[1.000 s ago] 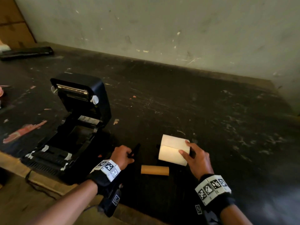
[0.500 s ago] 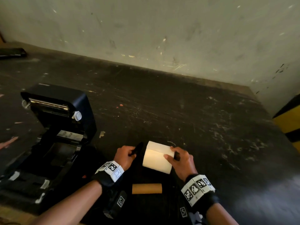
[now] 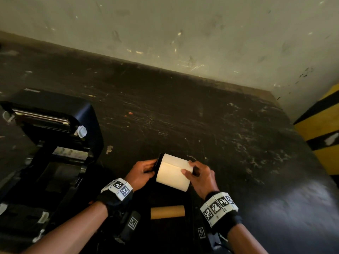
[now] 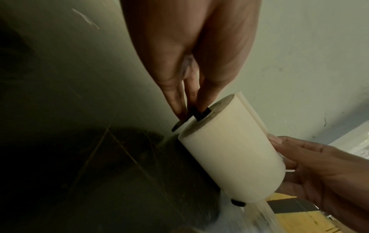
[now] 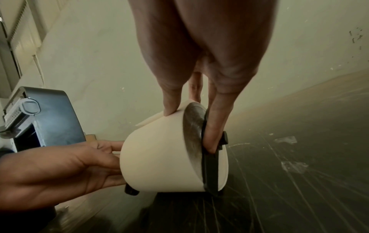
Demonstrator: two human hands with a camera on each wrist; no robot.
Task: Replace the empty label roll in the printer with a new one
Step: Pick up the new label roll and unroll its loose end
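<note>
Between both hands, the new roll is gripped: left hand pinching the spindle, right hand clasping its end. Old core is out already; loading into the open printer is judged left.

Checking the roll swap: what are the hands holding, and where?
Both hold the new label roll: left hand pinches the black spindle at its left end; right hand grips its right end.

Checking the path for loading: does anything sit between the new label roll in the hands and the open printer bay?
Nothing visible blocks it. The label roll is held above the table, the printer stands open to its left, lid raised. The empty cardboard core lies nearer the person, off that path.
</note>
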